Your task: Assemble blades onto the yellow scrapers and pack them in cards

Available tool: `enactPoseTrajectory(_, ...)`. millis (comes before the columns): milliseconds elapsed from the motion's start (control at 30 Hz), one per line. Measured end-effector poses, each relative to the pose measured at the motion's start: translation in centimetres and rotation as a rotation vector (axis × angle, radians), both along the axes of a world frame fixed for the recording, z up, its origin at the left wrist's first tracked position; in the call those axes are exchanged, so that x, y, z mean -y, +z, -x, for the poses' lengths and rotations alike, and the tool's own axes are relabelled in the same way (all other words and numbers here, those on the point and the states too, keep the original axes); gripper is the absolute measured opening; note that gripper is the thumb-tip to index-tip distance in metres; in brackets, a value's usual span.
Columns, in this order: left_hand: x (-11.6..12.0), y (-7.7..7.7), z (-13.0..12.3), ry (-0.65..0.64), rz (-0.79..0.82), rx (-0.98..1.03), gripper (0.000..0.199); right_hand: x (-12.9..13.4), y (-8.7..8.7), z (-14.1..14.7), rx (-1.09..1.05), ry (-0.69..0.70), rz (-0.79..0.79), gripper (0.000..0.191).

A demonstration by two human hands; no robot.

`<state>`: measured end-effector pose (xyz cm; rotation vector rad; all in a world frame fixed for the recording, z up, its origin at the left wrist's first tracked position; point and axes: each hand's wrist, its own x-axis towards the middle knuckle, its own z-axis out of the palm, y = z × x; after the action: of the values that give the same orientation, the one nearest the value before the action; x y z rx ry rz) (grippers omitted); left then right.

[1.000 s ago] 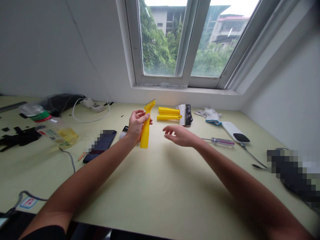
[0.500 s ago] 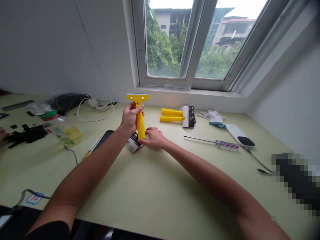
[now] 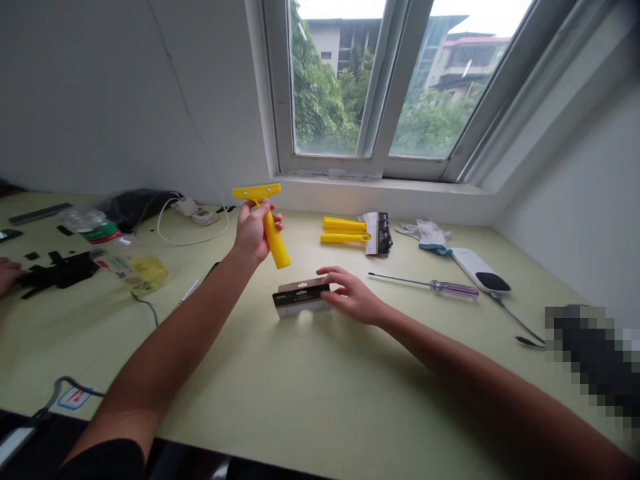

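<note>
My left hand (image 3: 254,231) is closed round a yellow scraper (image 3: 277,241), held up above the table with its wide head at the top and its handle slanting down to the right. Below and right of it, a black and white cardboard sleeve (image 3: 300,298) stands on the table. My right hand (image 3: 353,297) has its thumb and fingers at the right end of that sleeve, pinching it. Farther back lie two yellow scrapers (image 3: 344,231) with card packaging (image 3: 377,233) at their right ends.
A screwdriver (image 3: 443,287), a glove (image 3: 425,231) and a white device (image 3: 480,271) lie to the right. At left are bottles (image 3: 97,227), black pieces (image 3: 60,270), a white cable and another person's hand (image 3: 7,275). A window rises behind the table (image 3: 280,387).
My left hand has moved left with the scraper, which now tilts. My right hand has moved right and down, and the cardboard sleeve has come away to the right with it.
</note>
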<state>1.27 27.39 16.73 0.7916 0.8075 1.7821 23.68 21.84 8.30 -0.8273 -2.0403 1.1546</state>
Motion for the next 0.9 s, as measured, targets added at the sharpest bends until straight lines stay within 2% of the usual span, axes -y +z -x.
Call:
enactPoseTrajectory(100,0.0,-0.8,-0.9,-0.005,0.030,0.016,0.020,1.0,-1.1,-2.0,-0.151,-0.088,0.155,0.020)
enactPoseTrajectory(200,0.3,-2.3,-2.7,-0.050,0.056,0.024,0.015,1.6,-1.8,-2.2,-0.290,-0.131,0.269,0.024)
enactPoseTrajectory(300,1.1,-3.7,-4.8,-0.124,0.062,0.031,0.015,2.1,-1.8,-1.5,-0.356,-0.166,0.280,0.024)
enactPoseTrajectory(433,2.7,-4.8,-7.1,-0.249,0.075,0.010,0.016,2.5,-1.6,-0.9,-0.436,-0.256,0.288,0.026)
enactPoseTrajectory(600,3.4,-5.4,-7.8,-0.384,0.100,-0.174,0.022,2.3,-1.6,-1.0,-0.454,-0.411,0.238,0.026)
enactPoseTrajectory(767,3.1,-5.2,-7.3,-0.351,0.132,-0.270,0.034,1.5,-2.1,-1.4,-0.451,-0.529,0.257,0.027)
enactPoseTrajectory(833,3.1,-5.1,-7.2,-0.331,0.144,-0.265,0.037,1.3,-2.3,-1.7,-0.476,-0.536,0.293,0.024)
enactPoseTrajectory(900,3.0,-5.2,-7.1,-0.321,0.151,-0.262,0.038,1.0,-2.4,-1.9,-0.514,-0.466,0.316,0.023)
